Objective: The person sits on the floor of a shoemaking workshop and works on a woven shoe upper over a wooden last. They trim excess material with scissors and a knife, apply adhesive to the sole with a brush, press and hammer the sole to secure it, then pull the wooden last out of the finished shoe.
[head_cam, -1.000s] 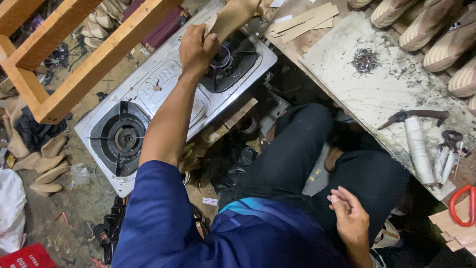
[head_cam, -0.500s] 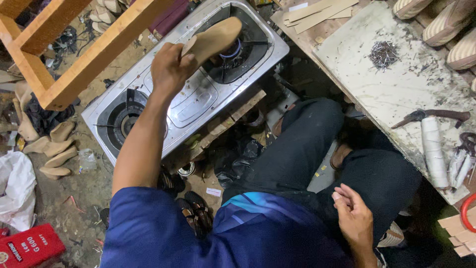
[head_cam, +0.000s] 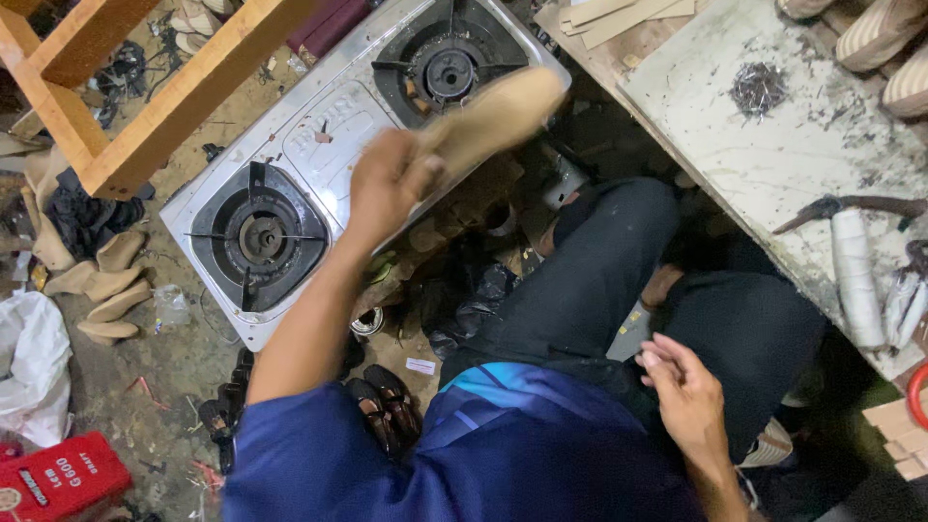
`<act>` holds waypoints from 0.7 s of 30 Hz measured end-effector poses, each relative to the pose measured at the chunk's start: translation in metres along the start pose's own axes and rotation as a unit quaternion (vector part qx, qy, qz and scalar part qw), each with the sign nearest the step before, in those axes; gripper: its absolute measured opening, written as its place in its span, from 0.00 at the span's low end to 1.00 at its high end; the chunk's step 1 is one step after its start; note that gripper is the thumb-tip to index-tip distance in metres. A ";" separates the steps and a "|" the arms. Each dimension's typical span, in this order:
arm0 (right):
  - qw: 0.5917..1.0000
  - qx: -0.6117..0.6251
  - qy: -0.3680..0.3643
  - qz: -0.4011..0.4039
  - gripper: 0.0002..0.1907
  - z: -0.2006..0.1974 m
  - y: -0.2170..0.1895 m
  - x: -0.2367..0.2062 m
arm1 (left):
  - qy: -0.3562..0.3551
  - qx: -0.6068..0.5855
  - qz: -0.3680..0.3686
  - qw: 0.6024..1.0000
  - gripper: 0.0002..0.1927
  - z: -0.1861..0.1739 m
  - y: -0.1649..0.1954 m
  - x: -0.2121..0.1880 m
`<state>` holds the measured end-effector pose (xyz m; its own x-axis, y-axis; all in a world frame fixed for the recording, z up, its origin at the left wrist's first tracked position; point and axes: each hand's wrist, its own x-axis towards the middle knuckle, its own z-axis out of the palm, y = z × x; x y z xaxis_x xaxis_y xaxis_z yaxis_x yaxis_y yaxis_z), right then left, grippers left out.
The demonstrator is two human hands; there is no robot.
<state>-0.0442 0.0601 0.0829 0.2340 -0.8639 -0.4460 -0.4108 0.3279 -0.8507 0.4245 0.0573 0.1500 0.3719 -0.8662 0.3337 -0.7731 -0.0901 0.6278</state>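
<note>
My left hand grips a tan shoe sole by one end and holds it in the air over the near edge of a steel two-burner gas stove on the floor. The sole's far end points toward the right burner. My right hand rests near my lap above my dark trousers, fingers loosely curled and apart, holding nothing that I can see.
A white worktop at right carries a pile of small nails, a hammer-like tool and a white roll. A wooden frame stands at top left. Several tan soles and dark sandals lie on the floor.
My left hand has drawn the sole back from above the right burner toward me. The view has shifted, and the right hand has stayed by my lap.
</note>
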 end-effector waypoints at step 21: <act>0.919 -0.213 0.142 -0.299 0.37 -0.023 -0.017 -0.062 | -0.236 -0.442 -0.080 0.862 0.29 0.130 0.137 -0.131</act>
<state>-0.0721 0.0991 0.1313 0.3158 -0.9260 0.2070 -0.6060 -0.3647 -0.7069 0.2031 0.0945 0.1008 0.0258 -0.9997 0.0016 0.0395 0.0026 0.9992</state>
